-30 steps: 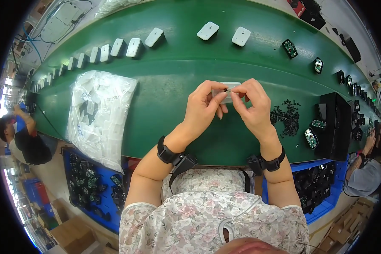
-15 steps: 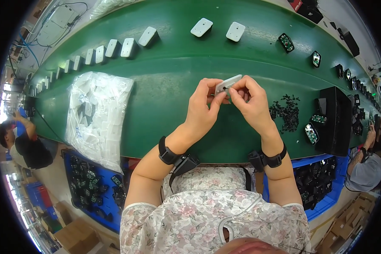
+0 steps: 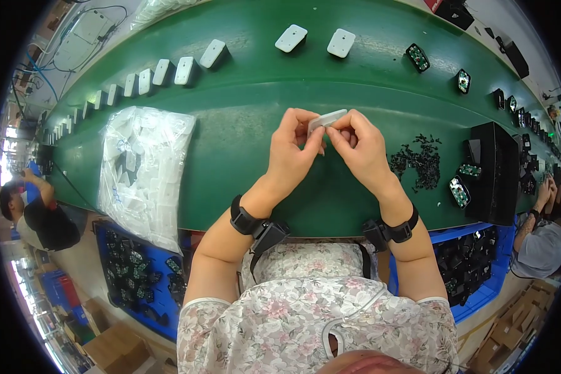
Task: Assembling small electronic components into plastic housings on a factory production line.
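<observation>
My left hand (image 3: 293, 146) grips the left part of a small white plastic cover (image 3: 328, 118), held tilted above the green table. My right hand (image 3: 359, 148) is closed at the cover's right end, with its thumb pressed in beside the left thumb. Both thumbs hide the cover's near face, so any small part between them cannot be seen. Nearest to my right hand, a loose pile of small black parts (image 3: 425, 163) lies on the table.
A clear bag of white covers (image 3: 144, 181) lies left. White-topped units (image 3: 291, 38) stand in a far row; black housings with green boards (image 3: 417, 57) sit right, near a black box (image 3: 493, 174). Blue crates (image 3: 162, 321) flank me. Co-workers sit at both sides.
Both hands have shifted slightly left with the cover, and the thumbs have come together, covering the dark spot seen before. The units in the far row have moved a little left.
</observation>
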Tool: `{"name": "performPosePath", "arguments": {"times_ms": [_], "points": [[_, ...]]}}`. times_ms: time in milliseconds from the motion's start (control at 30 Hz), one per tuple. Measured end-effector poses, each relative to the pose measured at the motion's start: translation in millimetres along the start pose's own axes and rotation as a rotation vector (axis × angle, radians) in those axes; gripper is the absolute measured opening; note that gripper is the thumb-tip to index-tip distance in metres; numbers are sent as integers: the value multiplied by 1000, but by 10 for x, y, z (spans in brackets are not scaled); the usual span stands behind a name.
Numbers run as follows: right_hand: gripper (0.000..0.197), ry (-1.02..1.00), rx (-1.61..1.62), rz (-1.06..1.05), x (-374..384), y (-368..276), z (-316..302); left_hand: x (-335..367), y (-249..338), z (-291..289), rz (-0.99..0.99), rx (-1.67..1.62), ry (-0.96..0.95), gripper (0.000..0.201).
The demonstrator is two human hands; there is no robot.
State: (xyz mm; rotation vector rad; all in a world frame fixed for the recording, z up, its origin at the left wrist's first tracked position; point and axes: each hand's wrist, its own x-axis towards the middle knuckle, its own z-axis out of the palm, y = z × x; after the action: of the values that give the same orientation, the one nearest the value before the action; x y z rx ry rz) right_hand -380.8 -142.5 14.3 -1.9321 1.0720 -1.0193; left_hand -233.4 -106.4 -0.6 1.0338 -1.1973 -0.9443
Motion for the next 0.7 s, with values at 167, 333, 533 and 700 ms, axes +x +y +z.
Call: {"name": "performPosePath", "arguments": {"times_ms": [167, 333, 533, 700], "points": [[22, 156, 212, 48, 60, 51, -106, 32, 97, -59, -121, -192, -28, 16], [24, -23, 155, 48, 60, 50, -166, 16, 110, -28, -138, -178, -79, 16], [22, -171, 35, 194, 61, -78, -269, -1, 63, -37, -183, -138, -173, 19], [25, -102, 329, 247, 128, 55, -254, 124, 125, -70, -299, -278, -103, 21]]}}
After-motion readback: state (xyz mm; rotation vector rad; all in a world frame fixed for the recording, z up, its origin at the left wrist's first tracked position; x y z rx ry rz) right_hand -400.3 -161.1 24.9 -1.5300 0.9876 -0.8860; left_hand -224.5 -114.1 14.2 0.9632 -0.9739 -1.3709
